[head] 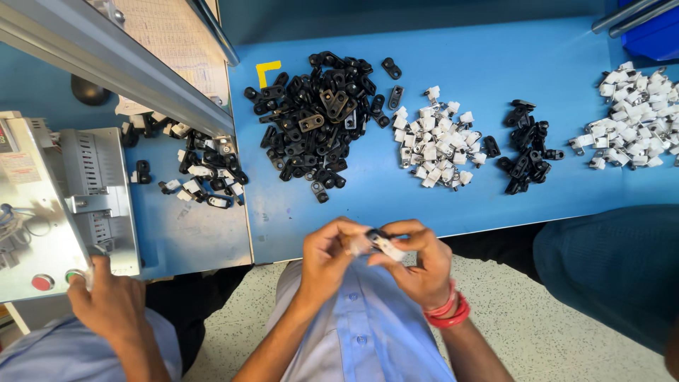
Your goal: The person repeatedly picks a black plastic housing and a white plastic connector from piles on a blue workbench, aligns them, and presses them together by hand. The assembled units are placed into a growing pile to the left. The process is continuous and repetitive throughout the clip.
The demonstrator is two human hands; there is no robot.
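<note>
Two hands meeting just off near edge of blue counter [495, 106], over light-blue shirt [368, 332]. Left hand [327, 256] curled, fingertips pinching one end of small white-and-black clip part [378, 242]; right hand [419, 263] pinching other end betw. thumb and forefinger, red bangles [447, 311] at wrist. Part held in air, clear of counter surface, just short of near edge.

Near left corner: co-worker's hand [109, 301] closed round something pale at front of grey metal machine [49, 205], beside its red and green buttons; can't tell what is gripped. Small mixed heap of black and white pieces [205, 177] just right of machine, under slanted metal rail [106, 60].

Mid counter, L to R: big pile of black brackets [315, 120], pile of white clips [435, 148], small pile of black pieces [525, 148]. At right edge, larger pile of white clips [633, 120]. Dark teal sleeve of another person [615, 269] by near right corner.

Far side: yellow corner mark [267, 71] just left of big black pile; blue bin [654, 32] at far right corner.
</note>
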